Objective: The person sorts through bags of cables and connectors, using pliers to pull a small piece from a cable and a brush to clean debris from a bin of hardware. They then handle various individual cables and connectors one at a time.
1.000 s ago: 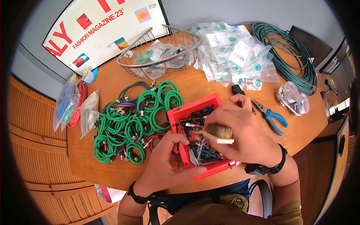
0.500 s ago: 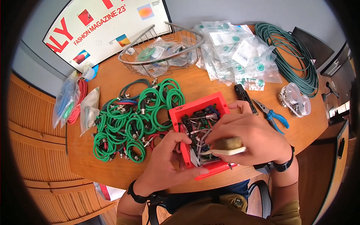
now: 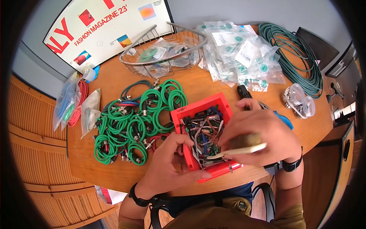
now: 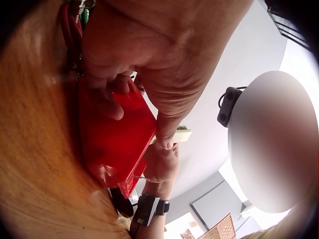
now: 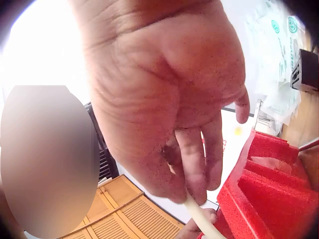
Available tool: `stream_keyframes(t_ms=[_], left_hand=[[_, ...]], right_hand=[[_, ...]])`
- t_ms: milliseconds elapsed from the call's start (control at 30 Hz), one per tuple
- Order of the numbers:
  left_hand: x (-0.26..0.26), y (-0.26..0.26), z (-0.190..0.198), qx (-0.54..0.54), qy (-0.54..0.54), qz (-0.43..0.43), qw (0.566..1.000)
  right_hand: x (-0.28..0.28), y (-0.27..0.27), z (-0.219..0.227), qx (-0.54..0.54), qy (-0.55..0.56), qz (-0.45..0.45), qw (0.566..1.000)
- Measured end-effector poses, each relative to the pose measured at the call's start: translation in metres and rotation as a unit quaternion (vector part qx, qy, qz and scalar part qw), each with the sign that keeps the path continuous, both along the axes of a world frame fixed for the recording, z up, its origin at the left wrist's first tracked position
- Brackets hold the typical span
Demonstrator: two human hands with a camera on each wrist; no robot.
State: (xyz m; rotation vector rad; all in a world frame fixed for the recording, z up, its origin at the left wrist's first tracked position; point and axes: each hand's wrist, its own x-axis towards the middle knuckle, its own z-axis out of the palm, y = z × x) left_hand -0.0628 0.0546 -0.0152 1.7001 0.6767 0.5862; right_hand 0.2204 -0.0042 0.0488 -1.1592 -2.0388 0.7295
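Note:
A red plastic bin [image 3: 225, 103] stands near the table's front edge, filled with small mixed parts [image 3: 207, 131], some of them like pens, thin strips and connectors. My left hand [image 3: 166, 162] grips its near left corner, thumb along the front rim and fingers against the side wall [image 4: 117, 137]. In my right hand [image 3: 263, 131] is a brush [image 3: 248, 150] with a cream handle, its bristles [image 3: 246, 140] pointing back towards the palm. The handle's thin end reaches down into the parts. The right wrist view shows the handle [image 5: 202, 219] pinched between thumb and fingers.
Green coiled cables [image 3: 133, 129] lie left of the bin. Beyond are a wire basket [image 3: 164, 61] of bagged items, plastic bags [image 3: 244, 57] and a dark green cable coil [image 3: 293, 61]. Blue-handled pliers [image 3: 284, 120], a black tool [image 3: 243, 91] and clear jars [image 3: 299, 101] stand right.
My right hand has moved right with the brush, whose handle has swung flatter and whose tip has shifted within the bin. More parts show now. My left hand keeps its hold on the bin.

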Motion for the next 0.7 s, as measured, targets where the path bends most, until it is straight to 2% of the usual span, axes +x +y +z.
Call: stream_keyframes(t_ms=[100, 267, 367, 433, 500, 567, 633, 700], left_hand=[[-0.001, 0.0, -0.002, -0.009, -0.001, -0.002, 1.0], [0.0, -0.001, -0.003, -0.021, -0.011, -0.001, 1.0], [-0.001, -0.001, -0.003, -0.02, 0.004, -0.004, 1.0], [0.0, -0.001, -0.003, -0.017, -0.004, -0.003, 1.0], [0.0, -0.001, -0.003, -0.02, -0.009, -0.002, 1.0], [0.001, -0.002, -0.003, -0.023, -0.014, -0.003, 1.0], [0.0, -0.001, -0.003, 0.003, -0.004, -0.005, 1.0], [0.0, -0.001, -0.002, 0.008, 0.005, 0.0, 1.0]], right_hand=[[-0.012, 0.003, -0.017, -0.003, -0.04, 0.006, 0.999], [-0.013, 0.004, -0.015, 0.07, -0.065, -0.028, 0.995], [-0.006, 0.0, -0.005, 0.08, -0.01, -0.056, 0.995], [-0.001, -0.003, 0.0, 0.012, 0.071, -0.075, 0.995], [0.003, -0.002, 0.0, -0.009, 0.072, -0.044, 0.996], [0.002, 0.002, -0.007, -0.011, 0.027, 0.054, 0.998], [-0.006, 0.001, -0.012, -0.01, -0.014, 0.044, 0.999], [-0.01, 0.001, -0.015, 0.034, -0.086, -0.038, 0.995]])
